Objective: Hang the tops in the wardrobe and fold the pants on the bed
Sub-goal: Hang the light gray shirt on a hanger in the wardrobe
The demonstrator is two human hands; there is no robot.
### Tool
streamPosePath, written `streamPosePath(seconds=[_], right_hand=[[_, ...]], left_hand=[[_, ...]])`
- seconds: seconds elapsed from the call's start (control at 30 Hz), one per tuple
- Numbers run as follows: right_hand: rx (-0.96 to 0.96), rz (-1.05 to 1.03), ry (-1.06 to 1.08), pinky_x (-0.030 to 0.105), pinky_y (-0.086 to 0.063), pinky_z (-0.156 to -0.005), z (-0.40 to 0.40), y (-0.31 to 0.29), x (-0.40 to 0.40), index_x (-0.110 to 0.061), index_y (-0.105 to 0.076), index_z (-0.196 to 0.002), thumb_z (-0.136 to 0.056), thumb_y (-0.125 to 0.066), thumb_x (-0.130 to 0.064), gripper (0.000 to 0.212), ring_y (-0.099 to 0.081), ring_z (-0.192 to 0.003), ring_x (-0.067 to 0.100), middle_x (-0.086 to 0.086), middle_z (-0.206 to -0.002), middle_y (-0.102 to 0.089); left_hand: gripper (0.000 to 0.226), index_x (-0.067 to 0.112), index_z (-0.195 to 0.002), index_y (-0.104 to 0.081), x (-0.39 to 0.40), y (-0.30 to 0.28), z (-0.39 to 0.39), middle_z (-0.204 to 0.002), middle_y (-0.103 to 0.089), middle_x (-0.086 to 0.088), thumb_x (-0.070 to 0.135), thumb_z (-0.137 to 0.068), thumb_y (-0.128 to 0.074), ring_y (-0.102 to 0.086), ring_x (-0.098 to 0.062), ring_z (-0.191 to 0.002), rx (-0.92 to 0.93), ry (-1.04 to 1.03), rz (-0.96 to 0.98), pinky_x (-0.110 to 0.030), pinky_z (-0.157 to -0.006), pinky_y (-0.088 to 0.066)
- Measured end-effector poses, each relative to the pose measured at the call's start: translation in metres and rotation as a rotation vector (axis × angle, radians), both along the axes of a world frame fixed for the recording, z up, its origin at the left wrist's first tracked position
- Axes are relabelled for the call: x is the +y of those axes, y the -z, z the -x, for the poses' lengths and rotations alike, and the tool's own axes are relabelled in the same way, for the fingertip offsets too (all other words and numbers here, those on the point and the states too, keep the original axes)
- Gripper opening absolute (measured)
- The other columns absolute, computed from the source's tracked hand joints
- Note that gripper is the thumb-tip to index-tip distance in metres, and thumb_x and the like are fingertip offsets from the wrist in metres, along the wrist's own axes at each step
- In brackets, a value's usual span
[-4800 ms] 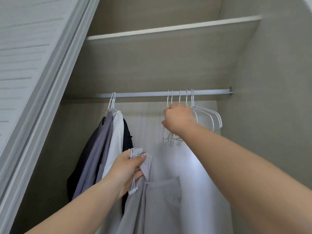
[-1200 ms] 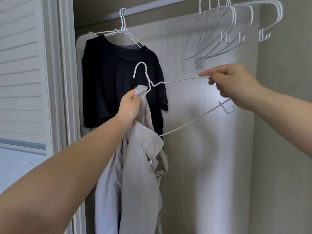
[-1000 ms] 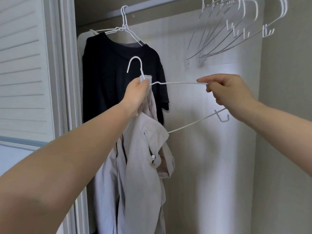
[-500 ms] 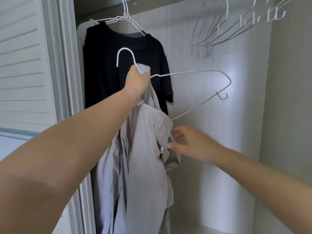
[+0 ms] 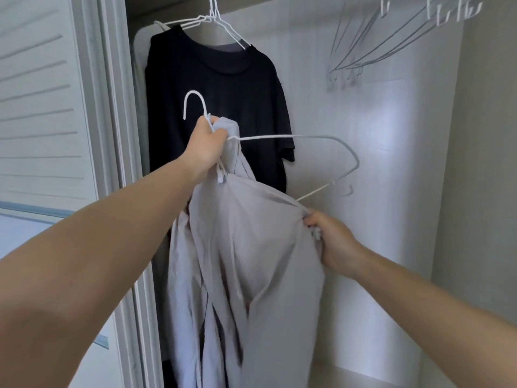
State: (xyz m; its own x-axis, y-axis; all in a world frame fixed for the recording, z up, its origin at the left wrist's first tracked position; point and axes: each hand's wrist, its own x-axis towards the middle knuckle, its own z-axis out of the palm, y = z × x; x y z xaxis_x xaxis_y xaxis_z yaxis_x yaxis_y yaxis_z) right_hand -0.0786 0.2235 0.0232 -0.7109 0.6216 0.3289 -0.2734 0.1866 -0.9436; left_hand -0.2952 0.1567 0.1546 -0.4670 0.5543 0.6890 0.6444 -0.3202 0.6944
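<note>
A light grey jacket [image 5: 251,247] hangs down in front of the open wardrobe. My left hand [image 5: 205,145] grips its collar together with the neck of a white wire hanger [image 5: 321,137], whose hook points up and whose right arm sticks out bare. My right hand [image 5: 331,238] pinches the jacket's right edge and pulls it out sideways, just below the hanger's lower wire. Behind hangs a black T-shirt [image 5: 221,91] on its own hanger, with a grey top under it.
Several empty white hangers [image 5: 391,37] hang at the upper right. A slatted sliding door [image 5: 42,107] and its frame stand at the left. The wardrobe's pale back wall [image 5: 377,163] and right side wall [image 5: 489,163] close the space.
My right hand let go of the hanger's end, dropped down and took hold of the jacket's right edge. My left hand now holds hanger and collar together, slightly lower.
</note>
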Motion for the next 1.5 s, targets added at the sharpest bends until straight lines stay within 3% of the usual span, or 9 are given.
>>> streamPosePath(seconds=[0.2, 0.37, 0.7, 0.8, 0.87, 1.07, 1.17, 1.37, 1.5], right_hand=[[-0.368, -0.623, 0.014, 0.011, -0.042, -0.061, -0.055, -0.026, 0.011, -0.021, -0.066, -0.077, -0.082, -0.065, -0.049, 0.029, -0.059, -0.066, -0.002, -0.016, -0.068, -0.065], [-0.485, -0.864, 0.227, 0.009, -0.032, -0.050, -0.082, -0.040, 0.027, -0.036, -0.062, -0.064, -0.079, -0.069, -0.042, 0.018, -0.045, -0.052, -0.004, -0.016, -0.056, -0.053], [-0.683, -1.194, 0.399, 0.019, -0.033, -0.057, -0.098, -0.066, 0.050, -0.024, -0.055, -0.073, -0.083, -0.062, -0.047, 0.026, -0.046, -0.062, 0.007, -0.007, -0.064, -0.053], [-0.925, -1.297, 0.329, 0.020, -0.038, -0.090, -0.098, -0.065, 0.052, -0.019, -0.054, -0.075, -0.085, -0.059, -0.052, 0.035, -0.055, -0.073, 0.015, -0.007, -0.064, -0.051], [-0.995, -1.337, 0.301, 0.032, -0.023, -0.113, -0.100, -0.065, 0.053, -0.023, -0.048, -0.070, -0.088, -0.055, -0.051, 0.034, -0.056, -0.075, 0.013, -0.007, -0.065, -0.051], [-1.067, -1.634, 0.370, 0.032, -0.007, -0.117, -0.105, -0.080, 0.048, -0.027, -0.038, -0.071, -0.092, -0.038, -0.055, 0.035, -0.057, -0.087, 0.017, -0.002, -0.077, -0.057], [-0.988, -1.743, 0.426, 0.029, -0.006, -0.117, -0.104, -0.090, 0.048, -0.018, -0.046, -0.080, -0.090, -0.034, -0.056, 0.042, -0.057, -0.087, 0.017, 0.001, -0.075, -0.055], [-0.817, -1.765, 0.491, 0.029, -0.011, -0.116, -0.094, -0.103, 0.046, -0.015, -0.050, -0.081, -0.092, -0.040, -0.050, 0.038, -0.054, -0.082, 0.017, -0.001, -0.069, -0.053], [-0.886, -1.235, 0.380, 0.024, -0.034, -0.097, -0.083, -0.102, 0.043, -0.029, -0.048, -0.129, -0.089, -0.058, -0.042, 0.043, -0.052, -0.108, 0.009, -0.011, -0.116, -0.055]], left_hand=[[0.006, 0.007, -0.081, -0.044, 0.000, 0.023, 0.023, -0.076, -0.048, -0.003, 0.004, -0.082, -0.039, -0.048, -0.013, -0.070, 0.095, -0.022, 0.074, -0.019, -0.059, -0.038], [0.009, 0.007, -0.095, -0.047, 0.009, 0.047, 0.037, -0.079, -0.051, 0.001, 0.008, -0.087, -0.044, -0.050, -0.010, -0.070, 0.083, -0.166, 0.102, -0.019, -0.058, -0.037], [0.018, 0.007, -0.105, -0.049, 0.024, 0.065, 0.025, -0.092, -0.057, -0.002, 0.011, -0.088, -0.047, -0.055, -0.012, -0.083, 0.177, -0.128, 0.185, -0.025, -0.069, -0.046], [0.017, 0.004, -0.101, -0.055, 0.020, 0.061, 0.025, -0.095, -0.061, -0.012, 0.008, -0.086, -0.046, -0.059, -0.021, -0.088, 0.116, -0.053, 0.158, -0.037, -0.078, -0.050], [0.014, 0.004, -0.096, -0.056, 0.017, 0.060, 0.023, -0.091, -0.058, -0.010, 0.005, -0.087, -0.046, -0.057, -0.019, -0.082, 0.110, -0.028, 0.151, -0.031, -0.071, -0.048], [0.017, 0.002, -0.074, -0.054, 0.014, 0.061, 0.019, -0.081, -0.054, -0.012, -0.001, -0.086, -0.042, -0.051, -0.023, -0.077, 0.110, 0.050, 0.203, -0.032, -0.067, -0.041], [0.010, 0.002, -0.093, -0.053, 0.016, 0.064, 0.017, -0.083, -0.054, -0.009, 0.005, -0.086, -0.046, -0.053, -0.021, -0.076, 0.183, -0.033, 0.297, -0.032, -0.066, -0.043], [0.015, 0.008, -0.101, -0.048, 0.021, 0.077, -0.015, -0.092, -0.060, -0.001, 0.007, -0.086, -0.051, -0.060, -0.018, -0.086, 0.454, -0.005, 0.412, -0.027, -0.070, -0.047], [0.016, 0.008, -0.101, -0.050, 0.027, 0.066, -0.036, -0.092, -0.057, 0.002, 0.006, -0.086, -0.052, -0.055, -0.013, -0.085, 0.416, 0.025, 0.291, -0.012, -0.065, -0.041]])
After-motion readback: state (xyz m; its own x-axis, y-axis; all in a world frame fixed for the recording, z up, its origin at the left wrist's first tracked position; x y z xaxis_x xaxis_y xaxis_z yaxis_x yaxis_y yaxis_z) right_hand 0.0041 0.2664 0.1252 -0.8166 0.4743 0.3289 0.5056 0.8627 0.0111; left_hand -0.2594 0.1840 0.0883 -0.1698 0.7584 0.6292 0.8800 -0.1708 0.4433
